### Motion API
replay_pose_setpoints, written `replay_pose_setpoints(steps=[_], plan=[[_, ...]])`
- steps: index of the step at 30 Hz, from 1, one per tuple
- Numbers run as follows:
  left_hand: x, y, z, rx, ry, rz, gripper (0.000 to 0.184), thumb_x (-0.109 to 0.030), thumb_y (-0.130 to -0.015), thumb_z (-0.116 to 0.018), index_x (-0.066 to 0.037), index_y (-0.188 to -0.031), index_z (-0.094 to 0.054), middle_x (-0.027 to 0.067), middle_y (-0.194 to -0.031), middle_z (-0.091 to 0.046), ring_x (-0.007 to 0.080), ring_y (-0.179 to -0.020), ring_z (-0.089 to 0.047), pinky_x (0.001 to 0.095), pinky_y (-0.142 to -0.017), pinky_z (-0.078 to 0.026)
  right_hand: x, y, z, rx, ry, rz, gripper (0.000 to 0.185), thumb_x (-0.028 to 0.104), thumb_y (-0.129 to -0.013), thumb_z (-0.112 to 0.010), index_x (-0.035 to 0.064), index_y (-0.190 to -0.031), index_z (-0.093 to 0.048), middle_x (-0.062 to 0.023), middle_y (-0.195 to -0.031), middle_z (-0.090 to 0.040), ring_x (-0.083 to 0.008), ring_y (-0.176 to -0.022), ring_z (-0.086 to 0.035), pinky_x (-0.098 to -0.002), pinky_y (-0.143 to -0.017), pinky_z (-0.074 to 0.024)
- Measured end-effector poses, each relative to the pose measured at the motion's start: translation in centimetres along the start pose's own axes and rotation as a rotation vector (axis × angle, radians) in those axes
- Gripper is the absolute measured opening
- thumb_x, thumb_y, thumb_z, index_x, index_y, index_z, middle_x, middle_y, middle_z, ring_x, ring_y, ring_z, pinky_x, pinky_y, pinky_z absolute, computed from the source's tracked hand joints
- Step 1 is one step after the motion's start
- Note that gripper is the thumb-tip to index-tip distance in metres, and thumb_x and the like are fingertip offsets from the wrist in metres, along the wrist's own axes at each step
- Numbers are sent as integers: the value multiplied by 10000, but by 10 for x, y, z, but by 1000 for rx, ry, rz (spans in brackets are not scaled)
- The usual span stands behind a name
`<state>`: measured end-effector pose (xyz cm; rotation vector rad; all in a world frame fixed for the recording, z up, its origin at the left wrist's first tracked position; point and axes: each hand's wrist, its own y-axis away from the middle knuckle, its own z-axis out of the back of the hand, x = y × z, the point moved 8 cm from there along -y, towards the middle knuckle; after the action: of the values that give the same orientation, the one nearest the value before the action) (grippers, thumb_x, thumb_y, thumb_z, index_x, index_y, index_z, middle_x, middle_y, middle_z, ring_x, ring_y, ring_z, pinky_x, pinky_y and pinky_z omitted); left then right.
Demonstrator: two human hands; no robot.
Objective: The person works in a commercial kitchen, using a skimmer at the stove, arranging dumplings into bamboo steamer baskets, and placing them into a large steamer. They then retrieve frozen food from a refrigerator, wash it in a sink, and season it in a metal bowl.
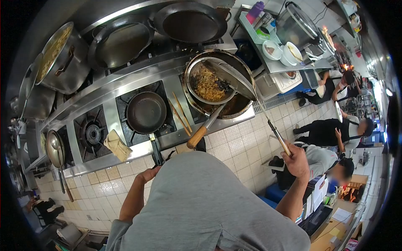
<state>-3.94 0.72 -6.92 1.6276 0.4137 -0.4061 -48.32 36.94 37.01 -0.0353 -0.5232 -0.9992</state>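
My right hand (296, 162) is wrapped round the wooden end of a long-handled skimmer (274, 131). The skimmer's wide round metal head tilts over a wooden-handled pan (200, 136) holding brown, crumbly food (208, 85) with darker bits. That pan rests on a big blackened round pot (245, 102), with dark liquid showing beneath. My left hand (148, 173) is low by the end of the black handle of a small frying pan (146, 112), which sits on a burner with nothing in it. My left fingers are mostly hidden, so a grip on that handle cannot be confirmed.
Wooden chopsticks (181, 113) and a folded cloth (117, 145) lie on the stove. Two dark pans (121, 45) and a tall steel pot (65, 69) stand behind. White bowls (292, 54) are on the right counter. Several co-workers (324, 131) stand at right.
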Motion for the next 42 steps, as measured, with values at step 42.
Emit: replay_pose_setpoints(steps=[42], plan=[[25, -14, 8, -31, -39, 86, 978, -822, -937, -305, -29, -1462, -534, 237, -1534, -471, 363, -1473, -381, 425, -1209, -287, 21, 9, 14, -157, -13, 75, 471, 22, -802, -703, -2, -1271, -669, -155, -682, -513, -237, -585, -542, -341, -630, -485]])
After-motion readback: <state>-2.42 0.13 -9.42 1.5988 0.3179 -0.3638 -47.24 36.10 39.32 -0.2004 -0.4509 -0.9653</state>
